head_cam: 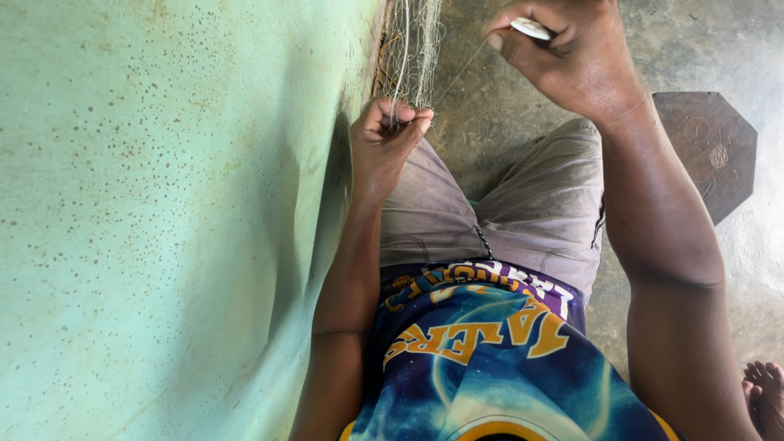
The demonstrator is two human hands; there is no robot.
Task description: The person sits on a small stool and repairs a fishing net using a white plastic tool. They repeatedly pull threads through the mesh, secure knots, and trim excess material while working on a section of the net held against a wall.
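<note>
Home yard or porch, informal net-mending spot, not a workshop.

Evidence: pale green plastered wall (163,220), speckled with dark stains; bare, worn concrete floor (506,106), patchy and damp-looking; fishing net (408,49) hanging down along the wall edge; dark octagonal wooden stool (710,147) on the floor; a bare foot (763,396) at the frame edge. No bench, no racks, no machines: hand work done seated on the ground.
</note>
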